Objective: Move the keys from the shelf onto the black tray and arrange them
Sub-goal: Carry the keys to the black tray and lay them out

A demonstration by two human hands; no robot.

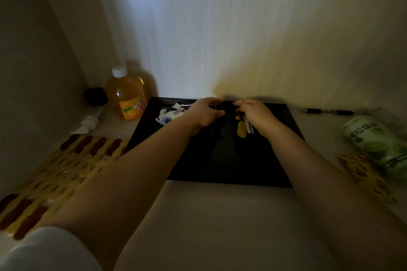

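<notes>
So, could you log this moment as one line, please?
left hand: gripping keys | right hand: on keys with yellow tag | both over black tray | arranging

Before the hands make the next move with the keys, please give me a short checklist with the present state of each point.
1. Both hands over the black tray: ok.
2. Left hand holding a dark key bunch: appears so; grip detail cannot tell.
3. Right hand on the bunch with the yellow tag: ok.
4. White pixel keychain already on tray: ok.
5. Bare tray space near the front: ok.
6. Orange bottle clear of the hands: ok.
</notes>
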